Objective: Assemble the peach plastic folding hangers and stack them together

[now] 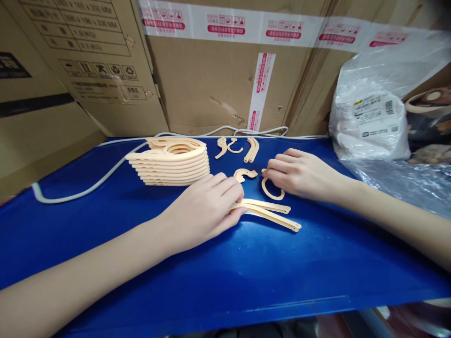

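Note:
My left hand [207, 211] is closed around one end of two long cream plastic hanger arms [271, 215], whose free ends spread slightly apart to the right. With bent fingers, my right hand [299, 173] grips the end of a cream hanger hook [272, 193] at the table surface; the fingers hide its upper part. Between the hands lies a curved cream piece [245, 174]. Just beyond my left hand is a neat stack of cream plastic hanger parts [169, 164]. Farther back are another hook [235, 149], a shaped piece [221, 148] and two short curved strips [251, 150].
The blue tabletop [225, 277] reaches back to cardboard boxes [225, 84]. A white cable [95, 190] runs along the left and rear of the table. Clear plastic wrapping [369, 122] with a label stands at the right, beside rolls of tape [423, 101].

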Motion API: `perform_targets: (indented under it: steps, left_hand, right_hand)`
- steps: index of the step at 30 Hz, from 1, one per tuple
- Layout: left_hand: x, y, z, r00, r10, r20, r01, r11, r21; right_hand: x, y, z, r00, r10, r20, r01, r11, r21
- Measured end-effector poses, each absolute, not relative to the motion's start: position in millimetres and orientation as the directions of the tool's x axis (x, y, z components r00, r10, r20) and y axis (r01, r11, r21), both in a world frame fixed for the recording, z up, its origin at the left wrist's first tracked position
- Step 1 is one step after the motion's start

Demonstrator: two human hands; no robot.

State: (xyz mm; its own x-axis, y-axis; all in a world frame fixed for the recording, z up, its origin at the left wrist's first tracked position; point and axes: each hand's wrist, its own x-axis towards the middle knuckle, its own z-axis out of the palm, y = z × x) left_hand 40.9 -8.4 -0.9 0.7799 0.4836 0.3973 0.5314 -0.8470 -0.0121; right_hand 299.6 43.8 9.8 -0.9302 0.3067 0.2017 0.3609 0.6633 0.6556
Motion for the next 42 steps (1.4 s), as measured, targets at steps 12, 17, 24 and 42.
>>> perform_targets:
  steps: [12, 17, 24, 42]
  left_hand:
    - [39.9, -5.1, 6.3, 0.519, 0.806, 0.285, 0.326, -0.495, 0.806]
    - [39.6, -4.2, 13.6, 0.464, 0.869, 0.171, 0.178, -0.281, 0.943]
    - [39.3, -8.3, 22.6, 0.462, 0.88, 0.105, 0.096, -0.167, 0.981]
    - [44.7, -12.4, 5.4, 0.625, 0.746, 0.23, 0.774, -0.631, -0.054]
  right_hand:
    - [290.7, 30.0, 10.8, -0.705, 0.532, 0.47, 0.551, 0.827, -0.109]
    - [278.0, 19.4, 9.8, -0.541, 0.779, 0.317, 0.462, 0.59, -0.662]
    - [271.6, 18.4, 2.6, -0.477, 0.875, 0.08, 0.262, 0.229, -0.938]
    - [270.4, 22.6, -6.2, -0.487, 0.872, 0.053, 0.139, 0.137, -0.981]
